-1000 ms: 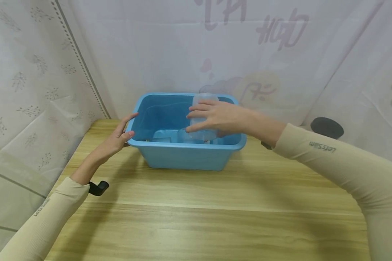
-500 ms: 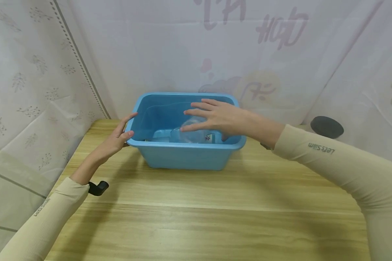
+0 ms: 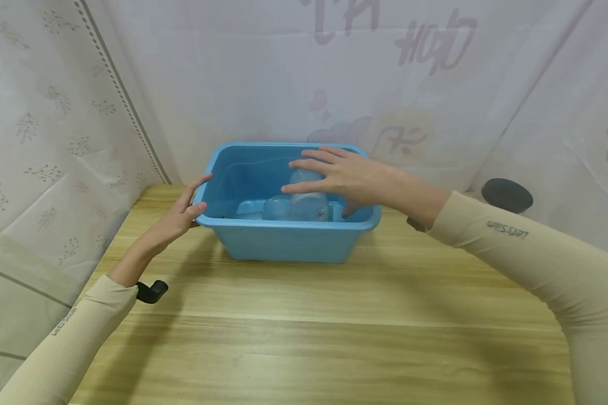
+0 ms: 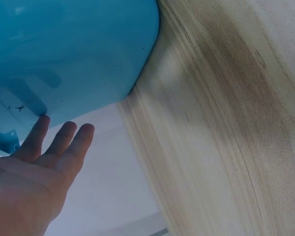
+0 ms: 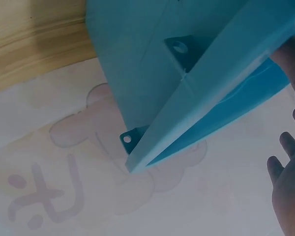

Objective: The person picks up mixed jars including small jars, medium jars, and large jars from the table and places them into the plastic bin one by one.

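Observation:
At the left end of a blue plastic tub (image 3: pixel 278 243), my left hand (image 3: pixel 179 211) grips the rim, thumb and index finger over the edge. In the left wrist view, its other fingers (image 4: pixel 78 140) lie along the outer wall. My right hand (image 3: pixel 352 177) hovers over the tub's right half with fingers spread and thumb dipping inside. Under those fingers sits a clear plastic container (image 3: pixel 309 207), partly covered by them. Beside it on the left lies another clear rounded container (image 3: pixel 276 208). The tub's front wall hides their lower parts.
The tub stands on a wood-grain table (image 3: pixel 304 315) near its back edge, against a printed white cloth (image 3: pixel 263 73). A dark round object (image 3: pixel 506 195) is behind the right sleeve. A black wrist mount (image 3: pixel 153 291) sticks out from the left wrist.
The clear container near my right hand has gone from standing above the rim to lower inside the tub. My right fingers are spread wider. My left hand stays on the rim.

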Demonstrator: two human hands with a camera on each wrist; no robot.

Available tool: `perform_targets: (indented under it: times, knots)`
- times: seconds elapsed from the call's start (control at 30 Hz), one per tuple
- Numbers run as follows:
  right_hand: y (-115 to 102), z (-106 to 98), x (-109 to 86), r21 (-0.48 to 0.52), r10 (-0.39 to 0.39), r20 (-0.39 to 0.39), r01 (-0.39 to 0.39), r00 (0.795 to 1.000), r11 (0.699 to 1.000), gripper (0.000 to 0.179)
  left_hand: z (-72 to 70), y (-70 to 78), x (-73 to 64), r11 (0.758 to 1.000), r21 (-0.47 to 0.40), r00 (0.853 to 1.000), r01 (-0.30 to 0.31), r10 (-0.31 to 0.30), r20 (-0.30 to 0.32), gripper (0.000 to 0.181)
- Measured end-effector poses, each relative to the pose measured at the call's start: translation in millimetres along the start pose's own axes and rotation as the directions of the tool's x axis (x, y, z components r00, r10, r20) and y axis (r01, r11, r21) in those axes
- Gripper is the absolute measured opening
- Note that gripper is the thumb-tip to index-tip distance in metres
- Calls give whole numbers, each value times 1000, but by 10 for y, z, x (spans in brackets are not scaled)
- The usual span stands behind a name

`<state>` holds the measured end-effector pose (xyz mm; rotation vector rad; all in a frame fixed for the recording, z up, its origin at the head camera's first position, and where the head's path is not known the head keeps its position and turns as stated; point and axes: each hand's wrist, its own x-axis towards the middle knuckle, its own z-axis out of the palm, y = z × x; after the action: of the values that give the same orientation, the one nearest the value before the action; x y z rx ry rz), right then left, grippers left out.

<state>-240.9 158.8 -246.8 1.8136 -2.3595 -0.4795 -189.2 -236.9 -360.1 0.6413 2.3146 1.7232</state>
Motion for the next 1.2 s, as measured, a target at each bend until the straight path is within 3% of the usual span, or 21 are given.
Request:
perform_targets:
  times: [0.27, 0.57, 0.9, 1.2]
  knots:
    - [72, -6, -124, 38, 58, -12, -58, 998, 998, 128, 16, 23, -3, 1000, -1, 1000, 4, -4, -5, 64]
    - [201, -5, -298, 94, 91, -147, -77, 985, 993, 122, 13, 21, 5, 1000, -5, 1000, 15, -15, -9, 64]
    - [284, 46, -497, 165, 154, -282, -110, 947, 980, 111, 8, 13, -5, 1000, -9, 1000, 16, -16, -7, 64]
    - [286, 126, -722, 260, 246, -336, -162, 909, 952, 100, 7, 18, -29, 1000, -1, 1000, 13, -13, -3, 64]
